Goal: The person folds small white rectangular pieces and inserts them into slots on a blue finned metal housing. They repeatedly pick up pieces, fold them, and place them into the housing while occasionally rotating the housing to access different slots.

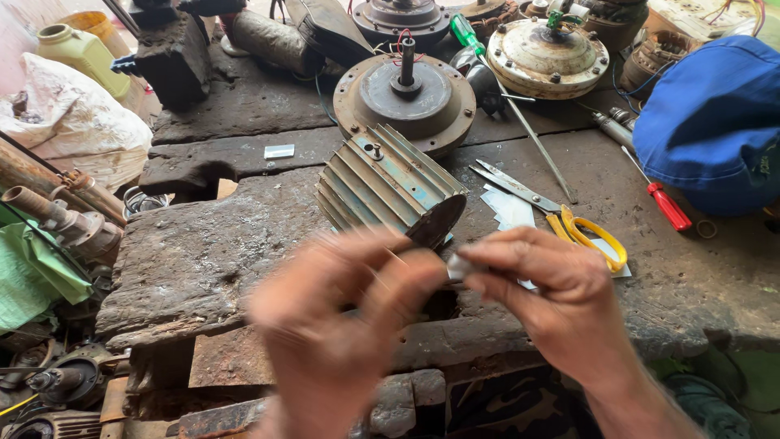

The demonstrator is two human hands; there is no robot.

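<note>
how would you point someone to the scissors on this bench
On the rough, dark wooden workbench, look right of the ribbed grey-blue metal motor housing. The steel scissors with yellow handles lie flat there on pale sheet scraps. The nearby screwdriver with a red handle lacks their yellow loops.

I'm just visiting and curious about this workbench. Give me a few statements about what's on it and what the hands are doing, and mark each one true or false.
1. The right hand pinches a small pale piece. True.
2. The scissors have red handles. False: they are yellow.
3. A ribbed metal motor housing lies on the bench just beyond the hands. True.
4. The left hand grips the red-handled screwdriver. False: it lies on the bench at the right, untouched.
5. The blue cloth covers the housing. False: it sits apart at the far right.
</note>
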